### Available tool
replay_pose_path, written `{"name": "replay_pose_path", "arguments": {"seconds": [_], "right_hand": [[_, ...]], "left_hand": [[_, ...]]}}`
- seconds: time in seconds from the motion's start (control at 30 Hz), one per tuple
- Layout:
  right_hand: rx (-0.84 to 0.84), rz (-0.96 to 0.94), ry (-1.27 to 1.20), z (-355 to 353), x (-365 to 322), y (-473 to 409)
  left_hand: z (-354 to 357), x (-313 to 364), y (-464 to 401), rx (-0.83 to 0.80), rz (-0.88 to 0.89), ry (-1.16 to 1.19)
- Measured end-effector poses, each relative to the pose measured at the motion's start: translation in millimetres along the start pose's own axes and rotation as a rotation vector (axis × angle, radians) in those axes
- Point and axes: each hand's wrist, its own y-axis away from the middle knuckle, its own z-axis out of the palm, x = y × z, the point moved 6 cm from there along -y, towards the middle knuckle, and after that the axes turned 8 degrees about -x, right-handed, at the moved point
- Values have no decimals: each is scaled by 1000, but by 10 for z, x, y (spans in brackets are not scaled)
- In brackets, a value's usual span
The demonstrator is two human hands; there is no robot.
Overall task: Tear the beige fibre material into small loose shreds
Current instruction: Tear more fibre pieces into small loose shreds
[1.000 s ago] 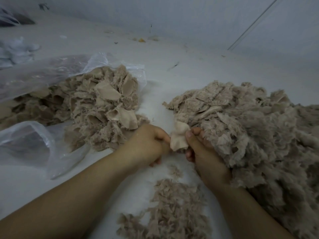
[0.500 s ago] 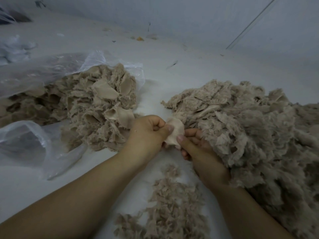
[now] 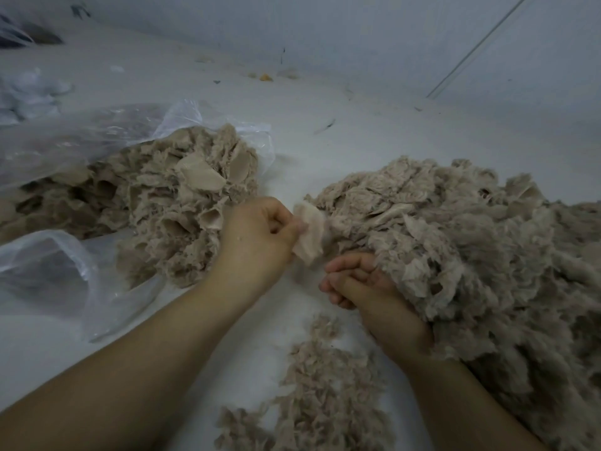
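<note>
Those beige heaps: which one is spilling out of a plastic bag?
The left heap, beside the left hand: clear plastic bag lies around it. The big right heap and the small near heap lie bare on the white surface.
</note>
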Motion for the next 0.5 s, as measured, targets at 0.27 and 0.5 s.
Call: {"name": "replay_pose_path", "arguments": {"seconds": [0.27, 0.5], "right_hand": [[-46, -33, 10, -36, -7, 8], [30, -92, -8, -72, -27, 21]], "left_hand": [[-308, 203, -116, 63, 201, -1212], [254, 381, -112, -151, 270, -889]]}}
